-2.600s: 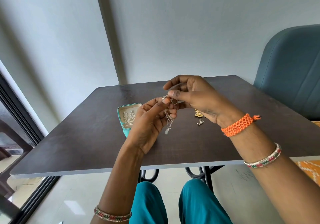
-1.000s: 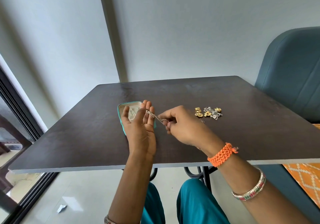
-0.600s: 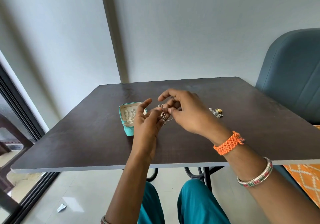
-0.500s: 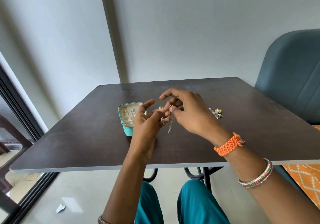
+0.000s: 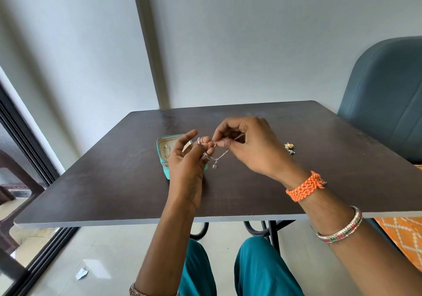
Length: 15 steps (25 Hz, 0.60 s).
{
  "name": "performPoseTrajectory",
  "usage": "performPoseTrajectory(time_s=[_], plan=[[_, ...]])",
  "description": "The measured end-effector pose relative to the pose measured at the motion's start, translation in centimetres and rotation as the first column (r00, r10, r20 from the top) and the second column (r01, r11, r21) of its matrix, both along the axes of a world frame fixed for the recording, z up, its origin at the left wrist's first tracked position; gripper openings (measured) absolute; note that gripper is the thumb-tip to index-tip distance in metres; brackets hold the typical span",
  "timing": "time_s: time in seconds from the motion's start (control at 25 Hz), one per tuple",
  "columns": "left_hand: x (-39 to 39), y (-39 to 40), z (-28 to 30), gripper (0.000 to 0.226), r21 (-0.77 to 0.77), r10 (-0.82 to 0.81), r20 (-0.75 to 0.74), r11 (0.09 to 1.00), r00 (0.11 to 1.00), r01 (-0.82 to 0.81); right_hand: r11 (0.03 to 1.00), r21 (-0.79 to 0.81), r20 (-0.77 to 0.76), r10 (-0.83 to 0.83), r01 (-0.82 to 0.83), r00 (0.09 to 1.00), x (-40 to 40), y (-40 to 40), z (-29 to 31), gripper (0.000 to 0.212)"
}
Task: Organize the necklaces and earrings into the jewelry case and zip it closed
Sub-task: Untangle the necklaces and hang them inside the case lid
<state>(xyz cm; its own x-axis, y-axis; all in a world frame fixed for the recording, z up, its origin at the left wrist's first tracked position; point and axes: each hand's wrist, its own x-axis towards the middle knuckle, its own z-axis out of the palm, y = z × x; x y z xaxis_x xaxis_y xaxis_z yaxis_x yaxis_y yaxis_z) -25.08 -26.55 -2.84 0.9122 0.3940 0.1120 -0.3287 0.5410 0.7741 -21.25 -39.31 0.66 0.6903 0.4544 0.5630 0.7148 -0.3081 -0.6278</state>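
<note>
Pinching necklace point(image 5: 219, 158), both hands mid-table point(image 5: 114, 181)

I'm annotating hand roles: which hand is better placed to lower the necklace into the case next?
Left hand: the necklace is looped round its fingers, just above the open case.

Bright, even daylight enters from the window point(image 5: 13, 158) at left, the wall point(image 5: 251, 44) evenly lit, edges bowed by wide-angle distortion.

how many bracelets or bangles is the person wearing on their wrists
3 visible. A braided orange thread bracelet and a beaded red, green and white bangle sit on the right forearm; a similar beaded bangle shows on the left wrist at the frame's bottom edge, where more may be hidden.
</note>
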Motion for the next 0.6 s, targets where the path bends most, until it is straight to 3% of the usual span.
performPoseTrajectory(time_s=[0.12, 0.36, 0.6], plan=[[-0.04, 0.1, 0.42, 0.032, 0.019, -0.049, -0.006, 0.999, 0.999, 0.049, 0.996, -0.032, 0.021, 0.081, -0.08, 0.997, -0.32, 0.21, 0.1, 0.017], [-0.62, -0.19, 0.54, 0.028, 0.116, -0.239, 0.069, 0.966, 0.969, 0.23, 0.997, 0.002, 0.081, 0.072, -0.072, 0.994, 0.17, 0.15, 0.18, 0.019], [-0.74, 0.41, 0.54, 0.014, 0.272, -0.208, 0.063, 0.945, 0.976, 0.184, 0.982, 0.077, 0.031, 0.171, -0.173, 0.985, 0.21, 0.47, -0.52, 0.01]])
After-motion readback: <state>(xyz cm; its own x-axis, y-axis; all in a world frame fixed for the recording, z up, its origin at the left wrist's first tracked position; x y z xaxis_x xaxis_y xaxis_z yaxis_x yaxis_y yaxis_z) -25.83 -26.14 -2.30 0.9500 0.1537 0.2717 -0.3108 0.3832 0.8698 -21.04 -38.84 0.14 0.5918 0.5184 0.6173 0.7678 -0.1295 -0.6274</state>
